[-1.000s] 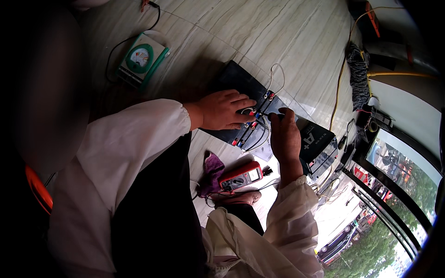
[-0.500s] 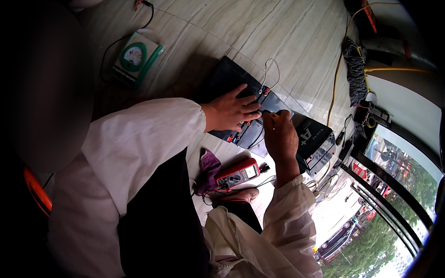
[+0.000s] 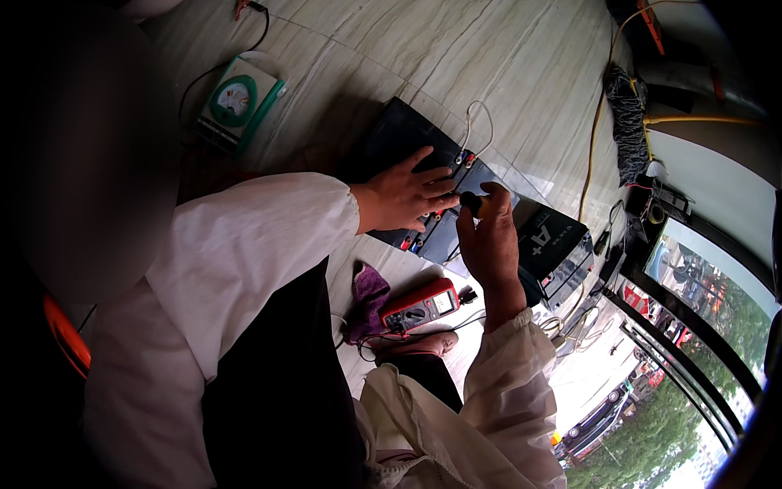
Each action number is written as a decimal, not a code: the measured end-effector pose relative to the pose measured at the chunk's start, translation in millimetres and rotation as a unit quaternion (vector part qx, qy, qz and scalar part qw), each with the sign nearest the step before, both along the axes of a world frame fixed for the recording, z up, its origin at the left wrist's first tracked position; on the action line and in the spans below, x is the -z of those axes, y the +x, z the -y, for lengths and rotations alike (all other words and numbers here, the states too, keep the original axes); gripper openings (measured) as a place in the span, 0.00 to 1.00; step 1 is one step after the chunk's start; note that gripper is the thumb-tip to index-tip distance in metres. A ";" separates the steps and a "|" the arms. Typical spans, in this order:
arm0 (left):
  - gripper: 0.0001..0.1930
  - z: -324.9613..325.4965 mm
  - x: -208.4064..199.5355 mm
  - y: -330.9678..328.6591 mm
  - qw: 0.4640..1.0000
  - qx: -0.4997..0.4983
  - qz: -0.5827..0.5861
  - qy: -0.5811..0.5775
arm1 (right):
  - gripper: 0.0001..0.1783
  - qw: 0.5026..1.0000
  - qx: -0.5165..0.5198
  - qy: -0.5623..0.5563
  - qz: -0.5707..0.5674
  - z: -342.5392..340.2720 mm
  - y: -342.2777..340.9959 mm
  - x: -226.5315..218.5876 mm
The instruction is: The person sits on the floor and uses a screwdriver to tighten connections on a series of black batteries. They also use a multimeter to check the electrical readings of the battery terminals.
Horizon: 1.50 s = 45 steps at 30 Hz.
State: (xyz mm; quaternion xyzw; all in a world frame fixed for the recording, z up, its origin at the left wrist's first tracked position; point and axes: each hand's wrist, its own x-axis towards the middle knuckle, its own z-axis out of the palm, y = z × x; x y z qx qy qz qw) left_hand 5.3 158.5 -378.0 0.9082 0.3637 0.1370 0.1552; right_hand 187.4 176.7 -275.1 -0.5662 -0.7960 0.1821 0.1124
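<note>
A row of black batteries (image 3: 409, 129) stands on the floor before me, with red and blue wire ends on their terminals. My left hand (image 3: 410, 194) lies spread over the battery tops, fingers apart. Close to its fingertips, my right hand (image 3: 493, 244) holds a small screwdriver (image 3: 472, 202) with a black and yellow handle between thumb and fingers. The screwdriver's tip is hidden, so I cannot tell whether it touches a terminal. To the right of that hand is another black battery (image 3: 555, 240) with pale lettering on its side.
A red multimeter (image 3: 420, 306) lies by a purple cloth (image 3: 371, 292) and my foot. At the upper left stands a green and white dial tester (image 3: 234, 102) with a cable. A white wire loop (image 3: 481, 130) rises from the batteries. Cables and a glass door line the right.
My right hand's fingers have shifted and loosened around the screwdriver handle, showing more of its black end. My left hand stays nearly where it was.
</note>
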 end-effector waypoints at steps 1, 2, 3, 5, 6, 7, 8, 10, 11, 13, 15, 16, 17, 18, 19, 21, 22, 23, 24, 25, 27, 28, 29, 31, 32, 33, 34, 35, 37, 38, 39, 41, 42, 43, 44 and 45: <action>0.41 1.7 1.7 -1.6 1.000 -0.002 0.003 0.002 | 0.21 0.999 0.009 -0.035 0.032 1.0 -2.6 -0.5; 0.41 3.2 3.1 -2.6 1.000 -0.003 0.000 0.001 | 0.20 0.995 0.018 -0.070 0.064 2.3 -4.9 -1.9; 0.41 4.7 4.5 -3.5 1.000 -0.004 -0.002 0.000 | 0.20 0.990 0.027 -0.104 0.096 2.9 -7.7 -3.6; 0.41 5.9 4.7 -4.4 1.000 -0.007 -0.006 -0.006 | 0.17 0.964 0.093 -0.189 0.165 -2.5 -22.7 -17.2; 0.41 6.5 4.3 -4.8 1.000 -0.008 -0.009 -0.012 | 0.16 0.944 0.125 -0.230 0.199 -4.0 -27.7 -20.2; 0.41 5.1 2.3 -3.5 1.000 -0.007 -0.009 -0.016 | 0.16 0.967 0.102 -0.188 0.138 -2.0 -22.1 -15.1; 0.41 3.7 0.2 -2.4 1.000 -0.009 0.000 -0.008 | 0.16 0.984 0.078 -0.143 0.076 0.9 -13.9 -7.7; 0.41 2.8 -2.5 -2.3 1.000 -0.014 0.015 0.003 | 0.16 0.996 0.028 -0.082 0.031 2.3 -5.5 -1.7; 0.41 2.5 -3.2 -2.7 1.000 -0.010 0.006 -0.003 | 0.16 0.997 0.002 -0.065 0.047 1.6 -5.6 -1.5; 0.41 1.7 -4.4 -3.2 1.000 -0.003 -0.013 -0.016 | 0.16 0.993 0.002 -0.073 0.088 0.4 -9.7 -3.7; 0.41 2.0 -5.4 -3.9 1.000 0.000 -0.018 -0.023 | 0.16 0.982 0.053 -0.123 0.136 -0.8 -18.9 -10.6; 0.41 2.7 -3.9 -4.4 0.999 0.001 -0.021 -0.026 | 0.16 0.980 0.070 -0.130 0.137 -1.6 -21.7 -11.2; 0.41 3.6 -2.4 -5.0 1.000 -0.004 -0.016 -0.022 | 0.16 0.977 0.087 -0.137 0.138 -2.6 -24.2 -11.3; 0.41 4.8 -1.0 -5.5 1.000 -0.008 -0.010 -0.018 | 0.16 0.974 0.104 -0.144 0.139 -3.1 -25.9 -11.3; 0.41 3.9 -0.7 -4.0 1.000 -0.010 -0.002 -0.013 | 0.17 0.984 0.075 -0.110 0.118 -2.6 -22.6 -9.1; 0.41 1.5 0.0 -1.1 1.000 -0.006 -0.003 -0.012 | 0.17 0.996 0.016 -0.043 0.075 -0.5 -13.9 -1.7; 0.41 2.9 1.9 -2.0 1.000 -0.007 -0.007 -0.015 | 0.17 0.989 0.038 -0.094 0.105 -1.2 -17.8 -4.1; 0.42 4.6 3.7 -3.1 1.000 -0.010 -0.003 -0.014 | 0.18 0.978 0.060 -0.145 0.135 -2.7 -23.2 -8.4; 0.42 6.4 5.6 -4.3 1.000 -0.013 0.001 -0.012 | 0.18 0.963 0.081 -0.196 0.164 -3.8 -26.9 -10.0; 0.42 6.2 5.7 -4.3 1.000 -0.014 0.007 -0.007 | 0.18 0.962 0.043 -0.171 0.209 -5.5 -24.8 -8.7; 0.42 5.4 5.7 -4.0 1.000 -0.016 0.016 0.002 | 0.19 0.947 -0.033 -0.119 0.296 -9.1 -14.3 -0.5; 0.43 4.8 5.4 -3.8 1.000 -0.016 0.021 0.006 | 0.21 0.951 -0.051 -0.088 0.292 -10.0 -9.8 2.3; 0.43 3.4 4.9 -2.1 1.000 -0.014 0.019 0.006 | 0.21 0.968 -0.055 -0.083 0.229 -9.8 -1.2 7.6; 0.43 4.1 5.6 -2.5 1.000 -0.013 0.011 0.002 | 0.19 0.990 -0.027 -0.074 0.116 -7.7 -4.3 5.1; 0.43 4.4 5.1 -3.3 1.000 -0.013 0.010 -0.003 | 0.17 0.996 0.004 -0.067 0.066 -6.5 -15.2 -4.3; 0.43 4.6 4.7 -4.1 1.000 -0.012 0.010 -0.008 | 0.16 0.991 -0.016 -0.087 0.100 -8.2 -18.3 -8.7; 0.43 5.2 4.8 -4.5 1.000 -0.011 0.009 -0.012 | 0.16 0.985 -0.036 -0.106 0.133 -9.2 -20.1 -12.0; 0.42 5.7 5.1 -5.1 1.000 -0.013 0.011 -0.008 | 0.15 0.977 -0.056 -0.125 0.166 -9.5 -20.8 -12.5; 0.42 4.8 5.8 -4.4 1.000 -0.014 0.017 0.001 | 0.15 0.968 0.042 -0.179 0.169 -14.0 -24.5 -9.4; 0.42 4.3 6.1 -3.8 0.999 -0.017 0.033 0.006 | 0.14 0.960 0.091 -0.203 0.171 -17.3 -25.6 -8.7; 0.41 4.5 6.5 -4.2 0.999 -0.019 0.048 0.011 | 0.14 0.965 0.068 -0.187 0.171 -20.0 -17.9 -2.5; 0.41 1.7 7.0 -2.3 0.997 -0.018 0.067 0.017 | 0.13 0.973 0.023 -0.152 0.172 -24.8 5.1 16.0; 0.41 0.9 7.2 -1.5 0.997 -0.016 0.070 0.015 | 0.13 0.977 0.014 -0.155 0.149 -23.3 13.1 20.9; 0.41 1.8 8.1 -2.9 0.997 -0.017 0.070 0.010 | 0.13 0.979 0.001 -0.161 0.124 -22.0 7.6 18.6; 0.41 2.6 8.7 -3.7 0.998 -0.019 0.067 0.008 | 0.13 0.984 -0.061 -0.125 0.114 -17.2 5.4 12.1; 0.41 3.2 9.2 -4.3 0.998 -0.021 0.064 0.007 | 0.13 0.988 -0.035 -0.119 0.089 -12.4 0.1 7.9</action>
